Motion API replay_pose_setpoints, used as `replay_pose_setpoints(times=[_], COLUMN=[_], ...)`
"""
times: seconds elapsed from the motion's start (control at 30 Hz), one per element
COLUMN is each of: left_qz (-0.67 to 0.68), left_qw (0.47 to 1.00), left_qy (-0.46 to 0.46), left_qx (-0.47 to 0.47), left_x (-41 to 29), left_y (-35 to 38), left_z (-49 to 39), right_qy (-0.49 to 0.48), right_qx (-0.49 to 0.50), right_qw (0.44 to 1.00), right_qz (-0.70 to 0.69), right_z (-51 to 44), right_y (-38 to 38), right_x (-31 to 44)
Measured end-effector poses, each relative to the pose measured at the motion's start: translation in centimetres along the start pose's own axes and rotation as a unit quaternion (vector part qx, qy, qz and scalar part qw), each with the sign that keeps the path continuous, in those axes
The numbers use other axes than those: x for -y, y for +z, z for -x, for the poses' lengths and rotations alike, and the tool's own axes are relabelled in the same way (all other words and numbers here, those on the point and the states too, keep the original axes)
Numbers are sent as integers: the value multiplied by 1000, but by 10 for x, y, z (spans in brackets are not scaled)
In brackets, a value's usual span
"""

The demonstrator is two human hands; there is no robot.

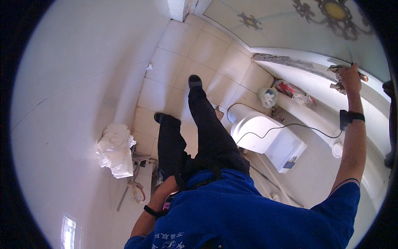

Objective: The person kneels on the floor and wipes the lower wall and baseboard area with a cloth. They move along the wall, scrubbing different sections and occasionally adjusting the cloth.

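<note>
My right hand (352, 80) grips a crumpled, patterned cloth (337, 73) at the far right. It rests at the white frame edge of a frosted glass door panel (279, 28), beside a shiny copper-coloured piece (363, 77) that may be a handle. A dark band with a small black device (343, 119) circles that wrist, and a thin cable (292, 124) runs from it. My left hand (169, 186) is down at my hip, partly hidden by my clothing. Something patterned in white and blue (160, 176) shows by it; whether the hand holds that is unclear.
A white toilet (264, 130) stands to my right, with a white pipe (307, 115) and tied plastic bags (287, 90) beyond it. White plastic (115, 149) hangs on the left wall above a hose (138, 191). Pale tiles (177, 68) cover the floor.
</note>
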State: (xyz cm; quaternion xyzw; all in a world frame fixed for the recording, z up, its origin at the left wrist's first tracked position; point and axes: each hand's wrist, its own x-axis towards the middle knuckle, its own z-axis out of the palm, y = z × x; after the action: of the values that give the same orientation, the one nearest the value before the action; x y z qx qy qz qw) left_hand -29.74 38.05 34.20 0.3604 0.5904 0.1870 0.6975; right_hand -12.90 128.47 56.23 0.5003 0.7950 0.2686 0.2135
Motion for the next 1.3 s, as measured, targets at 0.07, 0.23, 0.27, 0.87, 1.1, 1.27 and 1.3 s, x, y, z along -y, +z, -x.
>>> replay_pose_setpoints(times=[0.07, 0.23, 0.27, 0.87, 1.1, 1.27, 1.3], left_qz=[20, 30, 21, 32, -25, -1, -4], left_qw=[1000, 999, 997, 998, 998, 998, 999], left_qy=[5, -43, -61, -49, -54, -63, -34], left_qx=[-12, 4, 44, 35, 18, -5, -25], left_x=[-8, -36, -39, -28, -38, -26, -23], left_y=[-1, -14, -18, -10, -21, -27, -30], left_z=[-5, -18, -21, -34, -32, -42, -49], right_qy=[-75, 62, 62, -52, -21, 82, 76], right_qx=[29, 36, 39, -41, -126, -157, -174], right_qw=[989, 997, 997, 986, 992, 952, 950], right_qz=[124, -3, 0, 153, -4, -250, -247], right_z=[-16, -51, -56, -57, -69, -25, -3], right_y=[5, 13, 15, -19, -10, 21, 30], right_x=[-6, -13, -14, 2, -21, 25, 48])
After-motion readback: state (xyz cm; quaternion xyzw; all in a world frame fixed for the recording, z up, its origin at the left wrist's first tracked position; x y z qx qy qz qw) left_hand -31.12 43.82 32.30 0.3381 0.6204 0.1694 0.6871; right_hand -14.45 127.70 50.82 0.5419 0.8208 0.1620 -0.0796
